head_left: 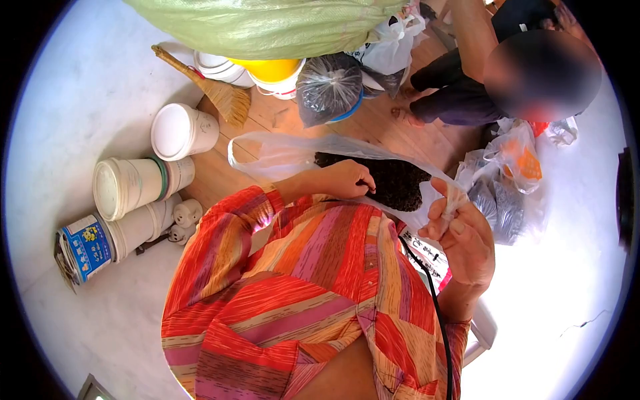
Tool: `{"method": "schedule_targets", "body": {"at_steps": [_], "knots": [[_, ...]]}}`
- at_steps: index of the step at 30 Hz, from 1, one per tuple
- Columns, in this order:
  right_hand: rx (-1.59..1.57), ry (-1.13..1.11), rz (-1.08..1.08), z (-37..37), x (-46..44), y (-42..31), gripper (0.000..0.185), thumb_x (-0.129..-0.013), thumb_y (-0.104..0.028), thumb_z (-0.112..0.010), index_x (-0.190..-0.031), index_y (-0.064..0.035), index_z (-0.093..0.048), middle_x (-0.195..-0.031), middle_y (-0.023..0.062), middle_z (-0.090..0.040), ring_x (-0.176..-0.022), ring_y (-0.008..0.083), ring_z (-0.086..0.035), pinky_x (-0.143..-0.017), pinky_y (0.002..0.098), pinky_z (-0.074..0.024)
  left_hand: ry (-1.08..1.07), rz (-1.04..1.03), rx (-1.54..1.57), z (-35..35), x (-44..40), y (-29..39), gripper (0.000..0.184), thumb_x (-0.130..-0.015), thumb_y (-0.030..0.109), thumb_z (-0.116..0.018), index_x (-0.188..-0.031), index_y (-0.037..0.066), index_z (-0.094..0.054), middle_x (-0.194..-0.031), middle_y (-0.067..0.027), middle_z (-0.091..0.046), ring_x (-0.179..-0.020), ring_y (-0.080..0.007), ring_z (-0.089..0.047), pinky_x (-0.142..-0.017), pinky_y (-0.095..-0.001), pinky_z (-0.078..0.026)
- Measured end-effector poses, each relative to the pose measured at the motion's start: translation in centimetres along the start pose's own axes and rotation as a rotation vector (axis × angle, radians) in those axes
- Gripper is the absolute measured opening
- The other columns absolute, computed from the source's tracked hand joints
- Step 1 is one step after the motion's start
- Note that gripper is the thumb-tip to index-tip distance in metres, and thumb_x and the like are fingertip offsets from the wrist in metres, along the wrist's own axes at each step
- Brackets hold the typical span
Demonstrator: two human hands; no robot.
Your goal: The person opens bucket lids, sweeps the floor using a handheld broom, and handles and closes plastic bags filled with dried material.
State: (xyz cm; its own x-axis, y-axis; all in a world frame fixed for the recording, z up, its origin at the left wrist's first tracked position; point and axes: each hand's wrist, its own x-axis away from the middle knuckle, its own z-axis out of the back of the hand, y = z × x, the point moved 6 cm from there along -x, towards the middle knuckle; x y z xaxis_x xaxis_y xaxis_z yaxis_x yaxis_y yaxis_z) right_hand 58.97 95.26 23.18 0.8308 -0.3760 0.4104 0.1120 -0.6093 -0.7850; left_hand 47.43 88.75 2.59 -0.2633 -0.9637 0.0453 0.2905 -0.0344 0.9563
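Observation:
A clear plastic bag (267,148) lies spread in front of my striped shirt, with dark, crumbly material (400,183) inside. My left hand (343,180) is at the near side of the bag, beside the dark material. Its fingers are curled together, and whatever they may hold is hidden. On the right, my right hand (465,237) is raised with its fingers closed on a gathered, twisted part of the bag's plastic. Part of the bag is hidden behind my hands and shirt.
White buckets (175,132) and a broom (223,97) stand on the left. A large green sack (267,27) and a dark filled bag (329,87) are ahead. Another person (453,87) crouches at the upper right, near filled plastic bags (510,163). A black cable (433,293) crosses my shirt.

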Motion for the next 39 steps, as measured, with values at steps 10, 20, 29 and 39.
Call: {"method": "schedule_targets", "body": {"at_steps": [10, 20, 29, 39], "knots": [[-0.028, 0.008, 0.0, 0.1, -0.4, 0.1, 0.058, -0.082, -0.015, -0.052, -0.128, 0.0101, -0.025, -0.099, 0.0108, -0.051, -0.08, 0.0133, -0.052, -0.077, 0.0277, -0.0459, 0.067, 0.144, -0.141, -0.1, -0.4, -3.1, 0.018, -0.073, 0.015, -0.052, -0.082, 0.01, -0.066, -0.078, -0.012, -0.059, -0.076, -0.0285, -0.056, -0.071, -0.0373, -0.044], [-0.045, 0.08, -0.004, 0.4, -0.2, -0.6, 0.058, -0.078, -0.009, -0.049, -0.127, 0.0109, -0.026, -0.096, 0.0101, -0.051, -0.076, 0.0135, -0.053, -0.079, 0.0306, -0.0462, 0.1, 0.271, -0.184, 0.1, -0.2, -5.2, 0.017, -0.076, 0.017, -0.049, -0.084, 0.011, -0.064, -0.078, -0.0113, -0.058, -0.073, -0.0269, -0.056, -0.068, -0.0354, -0.044], [-0.011, 0.07, 0.083, 0.7, -0.1, -2.1, 0.066, -0.077, -0.016, -0.053, -0.125, 0.0168, -0.021, -0.094, 0.0122, -0.051, -0.073, 0.0145, -0.055, -0.073, 0.0294, -0.048, 0.148, 0.298, -0.174, 0.4, 0.2, -6.8, 0.022, -0.08, 0.014, -0.047, -0.095, 0.012, -0.062, -0.085, -0.01, -0.062, -0.077, -0.0271, -0.058, -0.071, -0.0345, -0.045], [0.028, 0.045, 0.123, 0.6, 0.3, -2.8, 0.069, -0.081, -0.02, -0.053, -0.128, 0.0158, -0.017, -0.092, 0.0124, -0.05, -0.071, 0.0145, -0.056, -0.075, 0.0321, -0.0498, 0.146, 0.356, -0.124, 1.5, -0.3, -5.0, 0.019, -0.078, 0.012, -0.048, -0.089, 0.009, -0.063, -0.082, -0.0104, -0.062, -0.074, -0.0277, -0.058, -0.069, -0.0344, -0.045]]}}
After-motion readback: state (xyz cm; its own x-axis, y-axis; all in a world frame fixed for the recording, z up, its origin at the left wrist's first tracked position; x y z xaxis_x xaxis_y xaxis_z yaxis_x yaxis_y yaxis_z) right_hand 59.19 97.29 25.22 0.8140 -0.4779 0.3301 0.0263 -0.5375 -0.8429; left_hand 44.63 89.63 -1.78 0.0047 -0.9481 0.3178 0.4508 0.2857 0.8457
